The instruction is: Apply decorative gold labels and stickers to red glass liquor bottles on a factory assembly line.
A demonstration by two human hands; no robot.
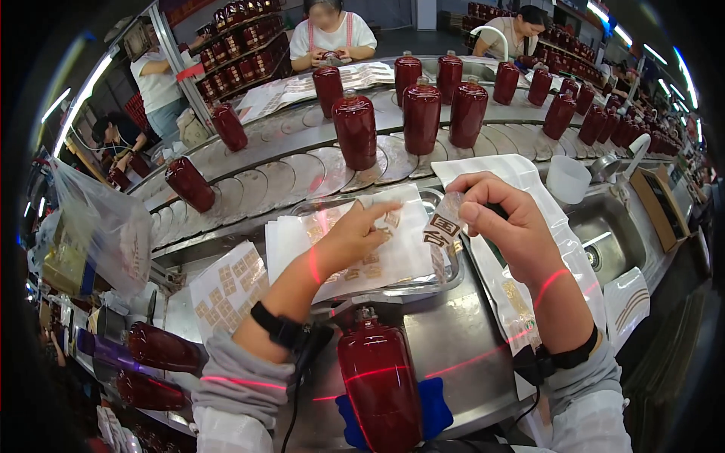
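My right hand (502, 219) pinches a small clear decal (440, 229) with dark brown characters between thumb and fingers, held up over the metal tray (455, 278). My left hand (355, 235) is over the stack of white decal sheets (411, 260) in that tray, index finger stretched out and the others partly bent. It holds nothing that I can see; whether it touches the paper I cannot tell. Nearer to me, a dark red glass bottle (377, 377) lies in a blue holder (434, 404), its neck pointing away, between my forearms.
Beyond the tray runs a curved conveyor (302, 170) with several red bottles (355, 130). To the right are a sink (630, 234), a white plastic cup (568, 180) and a white sheet (498, 167). Two red bottles (162, 347) lie at left below a plastic bag (98, 219). Co-workers sit across.
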